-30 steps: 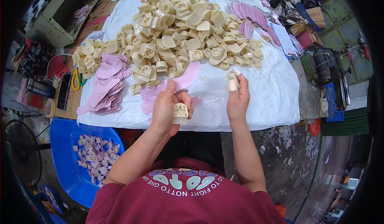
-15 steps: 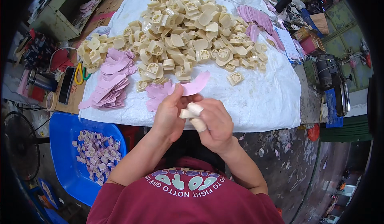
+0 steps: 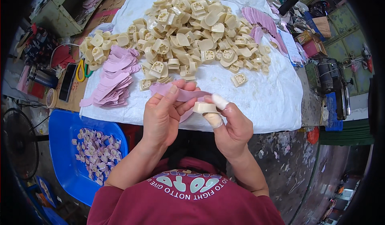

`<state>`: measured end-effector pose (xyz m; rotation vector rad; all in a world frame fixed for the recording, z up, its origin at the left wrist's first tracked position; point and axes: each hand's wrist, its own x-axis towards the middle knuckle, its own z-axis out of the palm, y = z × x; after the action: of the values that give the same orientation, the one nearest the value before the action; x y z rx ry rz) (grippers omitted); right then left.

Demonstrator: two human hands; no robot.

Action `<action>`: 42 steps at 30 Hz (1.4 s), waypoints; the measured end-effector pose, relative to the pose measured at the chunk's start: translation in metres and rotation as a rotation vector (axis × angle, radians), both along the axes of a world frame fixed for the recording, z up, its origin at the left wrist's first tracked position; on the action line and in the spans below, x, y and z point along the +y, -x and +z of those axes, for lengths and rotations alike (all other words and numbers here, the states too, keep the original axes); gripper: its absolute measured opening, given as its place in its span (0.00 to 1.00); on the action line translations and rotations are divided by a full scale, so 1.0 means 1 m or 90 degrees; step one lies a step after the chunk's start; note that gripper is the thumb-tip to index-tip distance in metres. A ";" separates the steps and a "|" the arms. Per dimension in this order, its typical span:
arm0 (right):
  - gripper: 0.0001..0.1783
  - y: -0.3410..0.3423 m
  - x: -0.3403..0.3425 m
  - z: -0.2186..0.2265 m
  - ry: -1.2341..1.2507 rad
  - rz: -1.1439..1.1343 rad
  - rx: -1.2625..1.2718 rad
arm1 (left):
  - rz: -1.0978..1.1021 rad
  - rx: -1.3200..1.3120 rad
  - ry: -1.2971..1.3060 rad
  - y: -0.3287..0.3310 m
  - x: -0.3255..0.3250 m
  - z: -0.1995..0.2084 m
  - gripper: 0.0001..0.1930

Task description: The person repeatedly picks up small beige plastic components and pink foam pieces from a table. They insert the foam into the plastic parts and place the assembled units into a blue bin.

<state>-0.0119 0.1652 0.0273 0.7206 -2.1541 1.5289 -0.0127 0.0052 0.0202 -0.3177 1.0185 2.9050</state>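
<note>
Between thumb and fingers, my left hand (image 3: 163,114) pinches a curved pink strip (image 3: 186,95), thin and cut to shape. My right hand (image 3: 234,132), with white wraps on its thumb and a finger, grips a cream plastic shoe heel (image 3: 203,107). The strip's right end meets the right fingertips just above the heel; whether it touches the heel, I cannot tell. Both hands are over the near edge of the table. Part of another pink strip shows below my left fingers. Beyond them rises a big pile of cream shoe heels (image 3: 182,42).
Pink strips (image 3: 114,78) lie stacked left of the pile, and more pink strips (image 3: 260,22) at far right. A lone heel (image 3: 239,79) sits on the white sheet (image 3: 272,108). Below left stands a blue tub (image 3: 66,160) holding covered pieces. A phone (image 3: 67,82) and tape roll (image 3: 51,100) lie at left.
The strip has swung round from pointing away up right to lying across, its right end now at my right fingers. My right hand has moved right with the heel, which shows more fully.
</note>
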 end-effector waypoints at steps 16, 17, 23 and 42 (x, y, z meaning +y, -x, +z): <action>0.15 0.004 0.001 0.005 -0.089 0.003 0.151 | -0.061 0.033 0.027 -0.012 0.011 0.011 0.21; 0.15 0.004 0.001 0.005 -0.085 0.003 0.149 | -0.065 0.031 0.024 -0.012 0.010 0.011 0.21; 0.15 0.008 0.000 0.003 -0.091 -0.008 0.178 | -0.069 0.036 0.027 -0.015 0.012 0.015 0.21; 0.12 0.022 0.004 0.012 -0.479 0.011 0.150 | -0.251 0.015 0.343 -0.005 -0.014 -0.016 0.15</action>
<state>-0.0339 0.1689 0.0391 1.0798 -2.5135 0.5524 -0.0076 -0.0093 0.0046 -0.0800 1.6420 2.2590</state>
